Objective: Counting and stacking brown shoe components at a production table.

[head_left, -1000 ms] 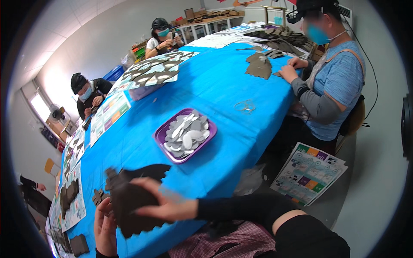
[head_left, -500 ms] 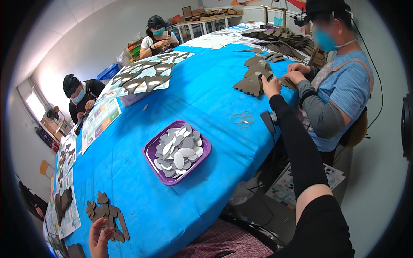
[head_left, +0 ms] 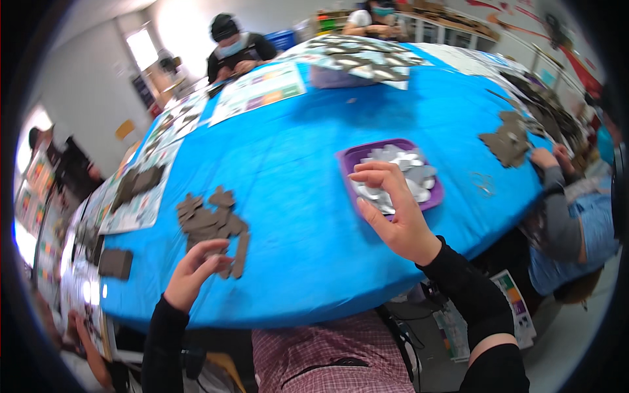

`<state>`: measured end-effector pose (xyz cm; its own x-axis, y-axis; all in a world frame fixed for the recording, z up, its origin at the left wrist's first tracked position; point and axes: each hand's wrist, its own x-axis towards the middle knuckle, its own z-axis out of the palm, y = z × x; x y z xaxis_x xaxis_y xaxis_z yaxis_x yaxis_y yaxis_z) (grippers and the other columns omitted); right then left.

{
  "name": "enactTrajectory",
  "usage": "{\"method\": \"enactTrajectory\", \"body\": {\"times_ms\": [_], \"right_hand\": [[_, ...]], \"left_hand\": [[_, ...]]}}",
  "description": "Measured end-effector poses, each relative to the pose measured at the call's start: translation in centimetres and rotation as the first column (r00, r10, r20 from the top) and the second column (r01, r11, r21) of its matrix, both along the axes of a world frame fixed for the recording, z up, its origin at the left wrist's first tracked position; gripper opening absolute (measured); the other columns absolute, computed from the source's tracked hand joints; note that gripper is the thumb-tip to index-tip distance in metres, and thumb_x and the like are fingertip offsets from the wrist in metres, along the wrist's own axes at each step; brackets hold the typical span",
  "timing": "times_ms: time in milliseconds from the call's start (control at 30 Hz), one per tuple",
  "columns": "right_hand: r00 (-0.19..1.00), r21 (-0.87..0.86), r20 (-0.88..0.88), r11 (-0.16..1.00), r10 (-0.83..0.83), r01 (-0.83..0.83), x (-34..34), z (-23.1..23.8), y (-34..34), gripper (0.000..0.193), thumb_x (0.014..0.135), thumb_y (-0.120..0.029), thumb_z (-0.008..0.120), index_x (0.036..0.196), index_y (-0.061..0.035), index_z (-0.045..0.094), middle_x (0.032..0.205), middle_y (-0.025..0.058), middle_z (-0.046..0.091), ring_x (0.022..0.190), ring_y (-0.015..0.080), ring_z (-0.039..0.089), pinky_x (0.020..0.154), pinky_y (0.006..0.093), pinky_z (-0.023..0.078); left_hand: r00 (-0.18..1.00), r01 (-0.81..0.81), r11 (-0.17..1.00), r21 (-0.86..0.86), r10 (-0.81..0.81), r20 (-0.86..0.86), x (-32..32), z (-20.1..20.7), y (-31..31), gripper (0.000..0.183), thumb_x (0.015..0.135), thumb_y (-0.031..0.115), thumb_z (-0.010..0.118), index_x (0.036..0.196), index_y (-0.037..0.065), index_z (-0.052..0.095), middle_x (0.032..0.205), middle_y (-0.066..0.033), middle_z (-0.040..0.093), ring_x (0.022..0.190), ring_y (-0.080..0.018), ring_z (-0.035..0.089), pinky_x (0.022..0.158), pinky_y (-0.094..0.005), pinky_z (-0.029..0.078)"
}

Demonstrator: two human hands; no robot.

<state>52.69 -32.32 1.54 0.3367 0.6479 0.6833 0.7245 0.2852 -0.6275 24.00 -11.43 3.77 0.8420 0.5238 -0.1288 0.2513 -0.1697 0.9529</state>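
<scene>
Dark pieces [head_left: 208, 221] lie on the bench [head_left: 301, 262], the left hand [head_left: 193, 272] at their 7 o'clock, thumb and fingers parted. Toward their 3 o'clock, the right hand [head_left: 406, 226], spread, hides the 6 o'clock rim of a purple tray [head_left: 354, 157] of grey ovals [head_left: 419, 173]; bands [head_left: 483, 185] lie at the tray's 3 o'clock.

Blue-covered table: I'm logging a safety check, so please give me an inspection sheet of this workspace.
Surface: blue-covered table, cover wrinkled.
Job's things: dark brown pieces heaped at left; purple tray holding grey and white ovals.
Clutter: thin loops right of the tray.
Hands: left hand at the brown pieces, contact unclear; right hand above the tray, fingers parted.
Cables: thin dark cable below the table's near edge.
Surroundings: co-workers around the table.
</scene>
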Motion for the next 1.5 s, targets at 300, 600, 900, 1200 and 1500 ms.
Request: {"method": "enactTrajectory", "body": {"times_ms": [300,600,900,1200,1500], "right_hand": [[0.896,-0.524,0.164,0.806,0.413,-0.276,-8.8,-2.6,12.4,0.029,0.084,-0.018,0.059,0.109,-0.0028,0.053,0.112,0.0141,0.05,0.107,0.0288,0.047,0.091,0.0365,0.04],[0.851,-0.399,0.248,0.849,0.462,-0.345,-12.3,-5.9,21.0,0.029,0.072,-0.006,0.064,0.1,-0.0067,0.058,0.109,0.007,0.055,0.105,0.0289,0.049,0.09,0.0384,0.04],[0.867,-0.184,0.257,0.902,0.427,-0.39,-12.0,-7.2,21.9,0.027,0.075,0.001,0.057,0.101,-0.0094,0.06,0.106,0.0057,0.058,0.104,0.0263,0.051,0.091,0.0382,0.039],[0.841,-0.228,0.282,0.883,0.463,-0.41,-13.5,-6.8,21.0,0.018,0.078,-0.005,0.059,0.096,-0.0076,0.06,0.098,0.0063,0.059,0.099,0.026,0.052,0.088,0.0371,0.04],[0.878,-0.16,0.244,0.91,0.413,-0.384,-13.2,-6.8,21.0,0.016,0.078,-0.004,0.058,0.093,-0.0073,0.06,0.097,0.0075,0.057,0.098,0.0276,0.051,0.086,0.0375,0.042]], "left_hand": [[0.973,-0.196,0.98,-0.029,0.198,0.119,-6.9,-3.5,3.3,0.035,0.089,0.014,0.056,0.121,0.002,0.048,0.121,-0.0054,0.051,0.103,-0.0158,0.055,0.086,-0.0295,0.044],[0.991,0.038,0.458,0.888,0.094,-0.091,-4.5,-5.6,5.4,0.035,0.073,0.01,0.068,0.107,0.017,0.061,0.101,-0.0016,0.057,0.104,-0.0211,0.05,0.095,-0.0376,0.029],[0.881,-0.462,0.634,0.619,0.409,0.239,-5.6,-7.0,7.4,0.01,0.084,0.003,0.059,0.092,0.003,0.053,0.089,-0.0098,0.059,0.074,-0.0196,0.061,0.063,-0.0335,0.048],[0.877,-0.341,0.638,0.691,0.48,-0.01,-8.7,-6.7,5.3,0.022,0.072,0.011,0.065,0.093,0.005,0.058,0.089,-0.0111,0.06,0.081,-0.0282,0.06,0.072,-0.0359,0.047],[0.797,-0.177,0.704,0.688,0.512,-0.32,-15.9,-3.9,2.8,0.019,0.075,0.022,0.067,0.082,0.006,0.061,0.076,-0.0126,0.061,0.074,-0.0312,0.06,0.062,-0.0384,0.045]]}}
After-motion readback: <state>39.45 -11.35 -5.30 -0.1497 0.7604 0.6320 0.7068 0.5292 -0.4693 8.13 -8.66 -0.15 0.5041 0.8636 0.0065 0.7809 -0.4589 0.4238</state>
